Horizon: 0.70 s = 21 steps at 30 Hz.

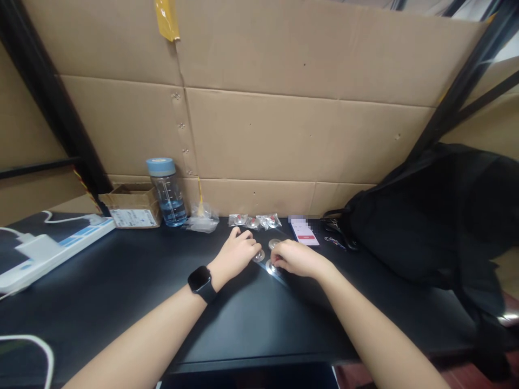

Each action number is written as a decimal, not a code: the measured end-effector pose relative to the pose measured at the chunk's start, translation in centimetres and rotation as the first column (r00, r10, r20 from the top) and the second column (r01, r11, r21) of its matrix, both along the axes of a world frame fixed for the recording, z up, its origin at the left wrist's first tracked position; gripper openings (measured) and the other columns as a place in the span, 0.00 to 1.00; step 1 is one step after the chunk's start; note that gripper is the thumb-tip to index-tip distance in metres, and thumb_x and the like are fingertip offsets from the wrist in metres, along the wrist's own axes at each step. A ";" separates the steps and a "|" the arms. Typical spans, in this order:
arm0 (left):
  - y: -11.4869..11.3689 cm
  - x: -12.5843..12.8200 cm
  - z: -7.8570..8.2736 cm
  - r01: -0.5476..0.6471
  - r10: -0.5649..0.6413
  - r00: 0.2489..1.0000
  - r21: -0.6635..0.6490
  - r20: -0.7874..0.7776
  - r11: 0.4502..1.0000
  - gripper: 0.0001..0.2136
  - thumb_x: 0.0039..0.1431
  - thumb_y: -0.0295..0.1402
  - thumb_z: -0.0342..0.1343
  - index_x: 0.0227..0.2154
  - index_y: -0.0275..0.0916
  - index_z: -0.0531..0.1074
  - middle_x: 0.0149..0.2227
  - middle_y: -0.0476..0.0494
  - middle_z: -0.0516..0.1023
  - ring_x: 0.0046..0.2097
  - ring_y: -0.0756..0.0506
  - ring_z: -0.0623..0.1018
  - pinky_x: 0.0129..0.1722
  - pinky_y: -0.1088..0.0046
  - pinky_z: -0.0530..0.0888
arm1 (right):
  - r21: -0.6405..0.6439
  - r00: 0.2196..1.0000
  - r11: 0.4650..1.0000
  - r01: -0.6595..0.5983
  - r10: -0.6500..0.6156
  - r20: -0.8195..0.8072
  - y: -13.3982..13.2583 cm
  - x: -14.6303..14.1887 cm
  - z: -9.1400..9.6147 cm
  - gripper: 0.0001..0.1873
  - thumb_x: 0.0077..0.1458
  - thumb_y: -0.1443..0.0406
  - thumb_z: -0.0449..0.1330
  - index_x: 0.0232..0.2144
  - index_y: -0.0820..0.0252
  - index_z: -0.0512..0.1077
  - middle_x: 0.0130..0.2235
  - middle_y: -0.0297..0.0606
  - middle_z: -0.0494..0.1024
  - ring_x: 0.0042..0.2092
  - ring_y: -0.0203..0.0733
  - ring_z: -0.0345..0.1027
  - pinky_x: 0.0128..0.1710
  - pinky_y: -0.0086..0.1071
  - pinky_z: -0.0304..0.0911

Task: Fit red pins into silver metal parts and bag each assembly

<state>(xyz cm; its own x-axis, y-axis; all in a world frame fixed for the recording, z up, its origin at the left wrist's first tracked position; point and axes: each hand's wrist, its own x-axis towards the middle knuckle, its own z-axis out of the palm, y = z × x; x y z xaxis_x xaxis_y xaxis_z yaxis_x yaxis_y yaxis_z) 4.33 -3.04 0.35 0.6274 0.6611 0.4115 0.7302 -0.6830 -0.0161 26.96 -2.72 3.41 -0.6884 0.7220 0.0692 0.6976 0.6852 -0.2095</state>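
My left hand (239, 252), with a black smartwatch (201, 283) on the wrist, rests curled on the black table (121, 292), its fingertips touching a small round metal disc (258, 255). My right hand (295, 257) is curled just to the right, fingers pinched on another small shiny disc (271, 266) at the table surface. A third disc (274, 243) lies between the hands, a little farther back. Behind them lie a few small clear bags with red parts (254, 220).
A blue-capped water bottle (167, 191), a small cardboard box (133, 206) and a clear bag (201, 220) stand along the cardboard wall. A white power strip (48, 247) lies left. A white-and-red card (304, 232) and a black bag (438, 216) sit right.
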 end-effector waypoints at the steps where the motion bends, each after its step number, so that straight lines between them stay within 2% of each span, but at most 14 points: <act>1: 0.1 0.0 -0.1 -0.011 0.011 1.000 -0.008 0.017 1.000 0.09 0.67 0.29 0.52 0.31 0.43 0.74 0.33 0.43 0.79 0.48 0.40 0.70 0.52 0.55 0.57 | 0.002 1.000 1.000 -0.003 0.003 -0.001 0.0 0.0 -0.1 0.08 0.55 0.73 0.62 0.28 0.55 0.77 0.34 0.36 0.78 0.36 0.43 0.73 0.34 0.31 0.58; 4: 0.4 -0.1 -0.4 -0.060 0.060 0.997 -0.011 0.050 0.998 0.08 0.66 0.28 0.52 0.31 0.42 0.73 0.36 0.41 0.79 0.50 0.38 0.70 0.55 0.52 0.56 | 0.017 1.000 1.000 -0.022 0.022 -0.011 0.0 0.1 -0.4 0.08 0.56 0.73 0.61 0.27 0.57 0.74 0.35 0.37 0.76 0.36 0.42 0.71 0.35 0.31 0.58; 7: 0.4 -0.5 -0.6 -0.111 0.110 0.992 0.013 0.058 0.994 0.07 0.66 0.26 0.51 0.34 0.41 0.73 0.44 0.38 0.77 0.54 0.36 0.68 0.55 0.51 0.57 | 0.045 0.998 0.998 -0.036 0.038 -0.048 0.2 0.1 -0.8 0.06 0.59 0.72 0.59 0.30 0.58 0.71 0.36 0.37 0.75 0.38 0.41 0.70 0.39 0.31 0.60; 9: 0.3 -0.9 -0.7 -0.133 0.132 0.988 0.005 0.076 0.991 0.07 0.67 0.28 0.50 0.36 0.41 0.72 0.49 0.37 0.75 0.56 0.36 0.67 0.53 0.53 0.59 | 0.052 0.993 0.998 -0.030 0.036 -0.110 0.4 0.1 -0.9 0.06 0.61 0.71 0.57 0.32 0.58 0.70 0.38 0.38 0.74 0.40 0.41 0.70 0.42 0.31 0.62; 12: 0.0 -1.5 -0.6 -0.158 0.168 0.973 -0.076 0.156 0.984 0.09 0.71 0.33 0.45 0.38 0.42 0.71 0.54 0.40 0.72 0.57 0.38 0.66 0.51 0.56 0.61 | 0.042 0.965 0.999 -0.011 0.022 -0.262 0.5 -0.2 -0.7 0.06 0.63 0.71 0.55 0.34 0.58 0.69 0.41 0.39 0.73 0.40 0.40 0.69 0.43 0.32 0.64; 17: -0.3 -1.1 0.2 -0.155 0.231 0.908 -0.231 0.350 0.960 0.12 0.72 0.38 0.42 0.38 0.44 0.69 0.57 0.43 0.69 0.59 0.40 0.65 0.54 0.55 0.62 | 0.039 0.815 0.999 -0.001 0.024 -0.579 0.5 -1.2 -0.5 0.06 0.66 0.66 0.53 0.35 0.57 0.69 0.44 0.41 0.74 0.46 0.43 0.70 0.50 0.39 0.68; 19: -0.6 -0.6 0.5 -0.135 0.240 0.882 -0.270 0.406 0.953 0.11 0.72 0.39 0.43 0.39 0.44 0.69 0.57 0.44 0.69 0.59 0.40 0.65 0.54 0.56 0.63 | -0.073 0.740 0.997 -0.020 -0.035 -0.671 0.3 -1.7 -0.7 0.08 0.66 0.61 0.54 0.35 0.57 0.70 0.50 0.43 0.73 0.44 0.43 0.72 0.42 0.38 0.74; 21: -0.9 -0.2 0.8 -0.113 0.237 0.866 -0.290 0.440 0.950 0.10 0.72 0.38 0.42 0.39 0.44 0.68 0.57 0.44 0.69 0.59 0.40 0.66 0.54 0.56 0.63 | -0.220 0.659 0.973 -0.067 -0.122 -0.742 0.0 -2.3 -1.1 0.11 0.65 0.56 0.56 0.35 0.57 0.70 0.55 0.43 0.70 0.41 0.41 0.74 0.32 0.35 0.76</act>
<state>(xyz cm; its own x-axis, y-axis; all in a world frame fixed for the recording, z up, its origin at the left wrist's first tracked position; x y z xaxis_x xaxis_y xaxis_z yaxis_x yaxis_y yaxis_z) 4.09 -3.96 1.14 0.2682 0.8601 0.4339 0.7173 -0.4789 0.5061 24.65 -2.74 2.27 -0.4504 0.8002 0.3960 0.2567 0.5409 -0.8010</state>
